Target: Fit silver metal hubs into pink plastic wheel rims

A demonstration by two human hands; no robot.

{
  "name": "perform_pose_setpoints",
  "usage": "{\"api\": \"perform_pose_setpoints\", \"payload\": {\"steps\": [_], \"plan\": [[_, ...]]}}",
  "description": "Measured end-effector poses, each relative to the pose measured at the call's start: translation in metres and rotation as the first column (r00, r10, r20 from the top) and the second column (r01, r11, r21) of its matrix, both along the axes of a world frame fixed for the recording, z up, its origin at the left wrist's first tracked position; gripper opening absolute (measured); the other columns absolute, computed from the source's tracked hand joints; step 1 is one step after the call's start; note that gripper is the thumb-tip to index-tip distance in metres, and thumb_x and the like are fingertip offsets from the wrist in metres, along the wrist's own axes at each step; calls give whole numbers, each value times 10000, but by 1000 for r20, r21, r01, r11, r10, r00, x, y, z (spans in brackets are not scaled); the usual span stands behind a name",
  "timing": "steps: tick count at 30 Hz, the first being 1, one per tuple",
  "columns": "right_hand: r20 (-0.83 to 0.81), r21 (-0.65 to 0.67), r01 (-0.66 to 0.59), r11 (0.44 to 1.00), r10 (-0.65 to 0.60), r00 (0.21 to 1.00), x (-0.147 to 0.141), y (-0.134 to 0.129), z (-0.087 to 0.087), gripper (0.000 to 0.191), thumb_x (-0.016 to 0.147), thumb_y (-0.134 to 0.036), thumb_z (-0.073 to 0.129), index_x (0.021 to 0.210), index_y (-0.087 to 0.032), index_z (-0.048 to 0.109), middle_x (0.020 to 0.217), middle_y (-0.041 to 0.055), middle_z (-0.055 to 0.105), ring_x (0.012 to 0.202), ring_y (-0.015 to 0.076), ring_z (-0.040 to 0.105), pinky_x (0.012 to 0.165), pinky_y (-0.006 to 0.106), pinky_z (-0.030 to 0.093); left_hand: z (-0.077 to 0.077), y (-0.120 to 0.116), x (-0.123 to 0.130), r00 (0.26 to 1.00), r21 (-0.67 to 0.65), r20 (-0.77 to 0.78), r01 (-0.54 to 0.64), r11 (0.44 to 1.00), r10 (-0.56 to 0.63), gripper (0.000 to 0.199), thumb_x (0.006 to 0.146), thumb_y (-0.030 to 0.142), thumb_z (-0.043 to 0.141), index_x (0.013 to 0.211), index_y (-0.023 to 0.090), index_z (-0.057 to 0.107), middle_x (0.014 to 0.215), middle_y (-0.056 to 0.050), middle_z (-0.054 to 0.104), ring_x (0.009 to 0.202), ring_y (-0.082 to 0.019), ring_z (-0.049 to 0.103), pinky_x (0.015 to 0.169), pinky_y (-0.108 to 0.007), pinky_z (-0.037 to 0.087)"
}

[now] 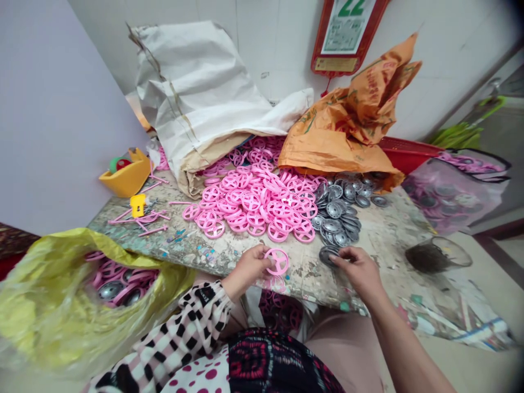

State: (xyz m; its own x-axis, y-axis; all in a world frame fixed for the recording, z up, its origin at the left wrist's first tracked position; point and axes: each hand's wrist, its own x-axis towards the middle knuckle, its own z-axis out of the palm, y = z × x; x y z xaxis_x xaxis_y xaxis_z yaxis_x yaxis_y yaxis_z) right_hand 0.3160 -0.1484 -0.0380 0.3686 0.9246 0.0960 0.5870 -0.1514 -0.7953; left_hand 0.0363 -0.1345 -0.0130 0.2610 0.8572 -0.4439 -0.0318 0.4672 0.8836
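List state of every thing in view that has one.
Pink wheel, held by left grip
Gray disc, held by right grip
Pink wheels, piled loose
Gray discs, piled loose
White sack, open
Orange sack, crumpled
Yellow bag, open, loaded
Translucent bag, loaded
Glass, dark contents inside
Calendar, hung, showing 22
Worktop, stained

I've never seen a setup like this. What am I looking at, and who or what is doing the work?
These are a person's two bare hands. The single picture comes from a camera worn on the person's head, looking forward and down. The left hand holds a pink spoked wheel; the right hand holds a dark grey disc. On the worn table lies a heap of pink wheels, with a heap of grey discs to its right. Behind them are a white sack and an orange sack.
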Motion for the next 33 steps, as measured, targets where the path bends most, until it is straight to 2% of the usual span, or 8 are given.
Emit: {"api": "perform_pose_setpoints", "payload": {"steps": [8,12,15,18,22,25,30,33], "plan": [[-284,-18,-73,997,65,957,-15,-6,5,470,602,-624,668,693,-194,499,581,-41,485,534,113,435,510,229,349,9,-5,5,976,-250,188,-60,966,109,86,814,197,586,881,156,550,691,-46,664,573,-159,661,545,-249,541],[-584,-112,-40,993,-33,811,-35,-5,11,586,491,-637,747,775,-206,468,732,-30,557,583,143,560,523,255,447,8,-7,8,951,-313,277,-45,949,137,115,838,181,572,939,146,531,818,-109,696,717,-206,701,625,-270,555],[-693,-84,29,996,-79,717,-56,-4,14,598,478,-607,775,792,-213,454,740,-35,562,602,162,594,537,270,471,5,-9,12,932,-327,320,-57,943,168,118,841,179,582,942,143,531,863,-115,692,728,-195,696,665,-281,556],[-630,51,-50,997,71,773,-81,-9,16,469,614,-569,725,821,-197,528,729,-8,587,629,159,563,588,281,465,4,-13,18,909,-304,380,-53,951,172,129,847,203,595,947,147,535,864,-96,680,722,-171,683,683,-277,549],[-113,183,-220,958,243,963,-108,-23,17,327,807,-483,586,948,-195,652,832,56,598,808,212,538,757,354,448,3,-20,25,857,-210,488,-67,975,164,245,778,282,699,915,172,528,830,-27,649,700,-134,650,684,-265,539],[138,232,-289,929,263,955,-116,-32,19,299,872,-425,513,1013,-204,657,901,77,539,862,219,518,782,362,442,1,-24,25,848,-156,511,-69,985,140,343,704,327,766,891,179,519,812,0,630,681,-118,625,662,-255,531],[12,214,-238,948,241,970,-111,-31,27,435,830,-438,570,1185,-186,550,970,78,541,770,185,522,687,314,467,3,-25,23,861,-126,499,-37,991,96,397,676,380,779,897,181,516,782,5,625,665,-120,615,639,-247,517],[-166,111,-305,946,320,933,-107,-29,32,398,795,-436,604,1104,-187,587,884,45,591,725,173,534,672,289,455,7,-26,22,874,-100,481,-17,995,63,412,670,395,775,916,171,531,807,-6,629,667,-123,613,643,-258,520]]}}
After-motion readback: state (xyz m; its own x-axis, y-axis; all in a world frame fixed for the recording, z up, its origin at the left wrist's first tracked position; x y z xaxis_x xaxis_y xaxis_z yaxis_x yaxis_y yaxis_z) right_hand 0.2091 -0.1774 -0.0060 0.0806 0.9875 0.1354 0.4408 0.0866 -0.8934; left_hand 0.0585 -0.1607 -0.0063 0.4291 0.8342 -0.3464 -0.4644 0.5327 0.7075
